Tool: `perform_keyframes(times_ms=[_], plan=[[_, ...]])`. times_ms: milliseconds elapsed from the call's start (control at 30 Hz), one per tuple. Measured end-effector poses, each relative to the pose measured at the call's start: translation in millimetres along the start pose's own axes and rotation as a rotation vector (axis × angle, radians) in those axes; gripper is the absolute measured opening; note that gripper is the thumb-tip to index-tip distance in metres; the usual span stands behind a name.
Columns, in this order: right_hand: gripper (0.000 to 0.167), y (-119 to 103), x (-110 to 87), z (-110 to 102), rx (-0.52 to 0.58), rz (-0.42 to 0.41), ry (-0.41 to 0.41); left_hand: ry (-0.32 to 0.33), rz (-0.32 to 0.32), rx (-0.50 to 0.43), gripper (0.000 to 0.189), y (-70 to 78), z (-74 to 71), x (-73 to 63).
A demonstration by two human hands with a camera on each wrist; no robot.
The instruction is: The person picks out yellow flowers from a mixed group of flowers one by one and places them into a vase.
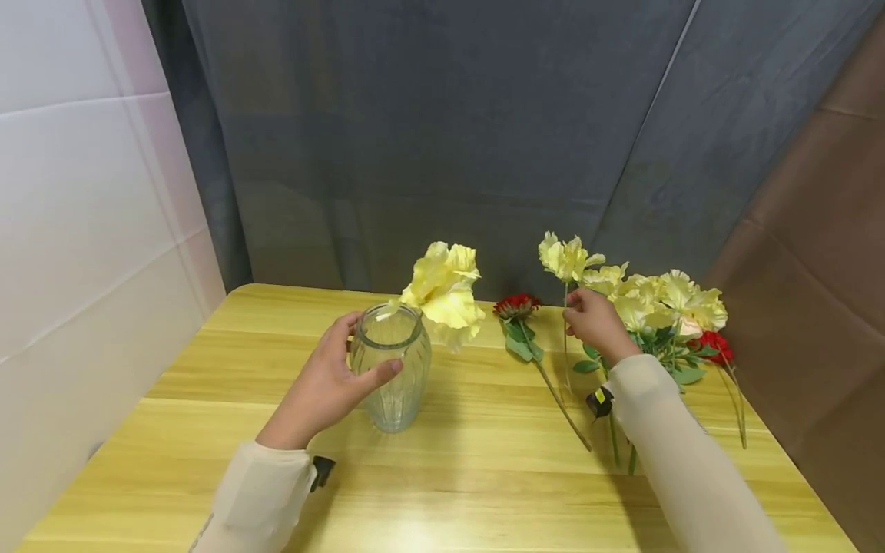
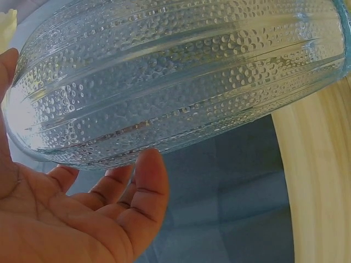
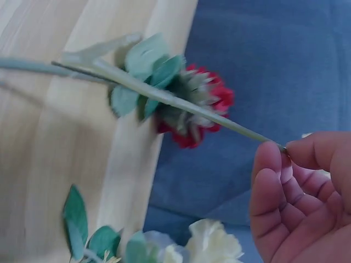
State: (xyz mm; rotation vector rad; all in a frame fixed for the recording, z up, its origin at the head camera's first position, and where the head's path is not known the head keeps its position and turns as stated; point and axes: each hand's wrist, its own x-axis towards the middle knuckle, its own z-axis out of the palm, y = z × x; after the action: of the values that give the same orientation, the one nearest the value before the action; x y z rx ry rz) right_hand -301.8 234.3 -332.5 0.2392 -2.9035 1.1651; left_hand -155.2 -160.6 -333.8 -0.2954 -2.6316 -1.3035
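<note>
My left hand (image 1: 339, 380) grips a ribbed clear glass vase (image 1: 397, 392) around its upper part, thumb in front and fingers behind. In the left wrist view the dimpled glass (image 2: 164, 82) of the vase lies against the fingertips. A large yellow flower (image 1: 449, 296) leans out over the vase's right rim. Off to the right, my right hand (image 1: 596, 319) pinches the thin stem of another yellow flower (image 1: 567, 257), which stands upright with its bloom above the fingers. The right wrist view shows this green stem (image 3: 203, 112) between thumb and fingertips (image 3: 269, 156).
A red flower (image 1: 517, 307) with a long leafy stem lies between the vase and my right hand. Several yellow flowers (image 1: 674, 299) are bunched at the right, with another red flower (image 1: 719, 347) beside them. A grey curtain (image 1: 415, 153) hangs behind the wooden table (image 1: 498, 491).
</note>
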Motion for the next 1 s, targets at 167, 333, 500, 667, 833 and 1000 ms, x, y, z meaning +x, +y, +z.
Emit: perform_keyframes(times_ms=[167, 333, 500, 667, 833, 1000], plan=[[0.03, -11, -9.3, 1, 0.069, -0.035, 0.054, 0.0, -0.003, 0.0, 0.092, 1.1, -0.7, 0.3], [0.029, -25, -17.7, 3, 0.109, -0.088, 0.113, 0.0, -0.022, -0.002, 0.093, 1.0, -0.4, -0.3], [0.026, -37, -29.1, 5, 0.233, -0.145, 0.186, 0.0, -0.024, -0.003, 0.093, 0.6, 0.3, -0.1], [0.023, -50, -40.1, 7, 0.416, -0.245, 0.259, 0.004, -0.014, -0.004, 0.093, 1.0, 0.3, 0.1], [0.017, -59, -49.8, 11, 0.536, -0.326, 0.311, 0.004, -0.007, -0.007, 0.09, 0.7, 0.6, 0.5], [0.016, -67, -57.0, 17, 0.626, -0.412, 0.356, 0.004, -0.008, -0.002, 0.09, 0.2, 0.0, 0.1]])
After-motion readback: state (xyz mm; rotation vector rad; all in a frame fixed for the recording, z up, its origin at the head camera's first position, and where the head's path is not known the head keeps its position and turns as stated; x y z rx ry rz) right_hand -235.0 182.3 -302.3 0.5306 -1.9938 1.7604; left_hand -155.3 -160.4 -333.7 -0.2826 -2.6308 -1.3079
